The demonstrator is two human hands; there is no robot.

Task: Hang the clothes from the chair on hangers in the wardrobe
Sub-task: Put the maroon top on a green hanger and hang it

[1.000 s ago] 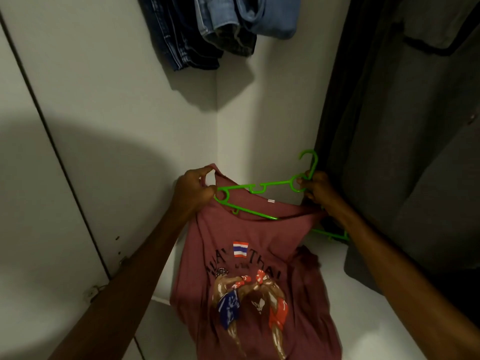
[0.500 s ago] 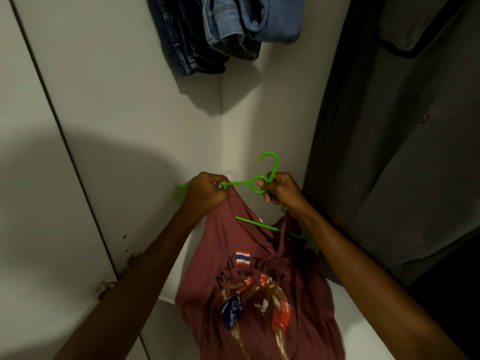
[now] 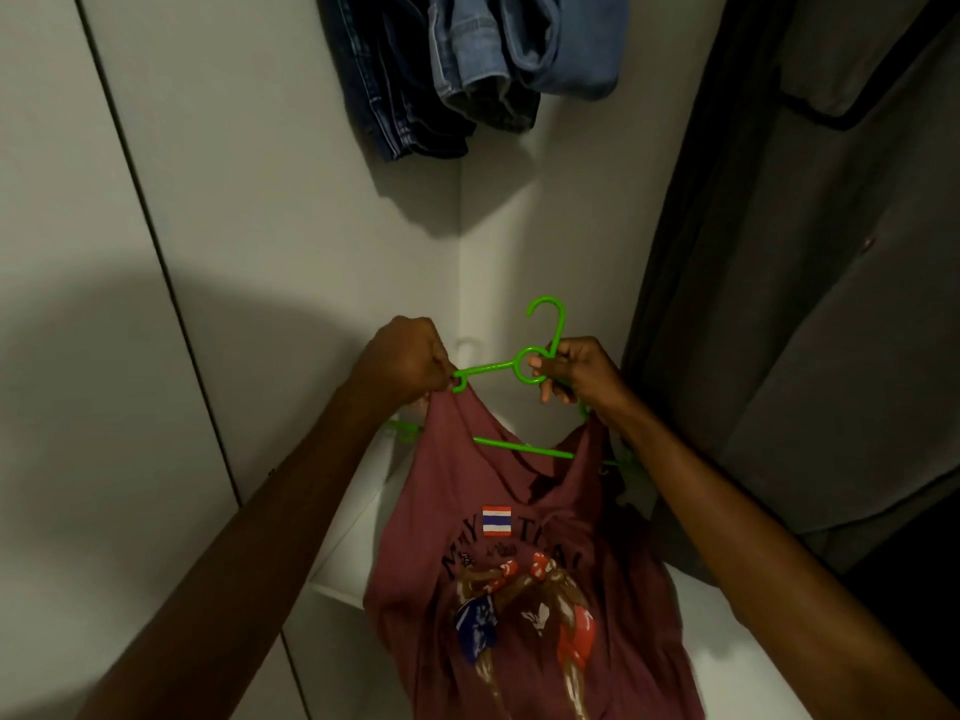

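White wardrobe wall (image 3: 270,210) fills the back; a dark grey garment (image 3: 810,314) hangs right of the shirt (image 3: 519,589), jeans (image 3: 467,70) above it. The maroon shirt droops between both hands. Left hand (image 3: 405,358) pinches its shoulder onto the green hanger (image 3: 540,363); right hand (image 3: 576,374) grips the hanger's neck.

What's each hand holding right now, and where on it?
The left hand pinches the maroon shirt at its shoulder strap, against the green hanger arm. The right hand holds the hanger at the ring below its hook.
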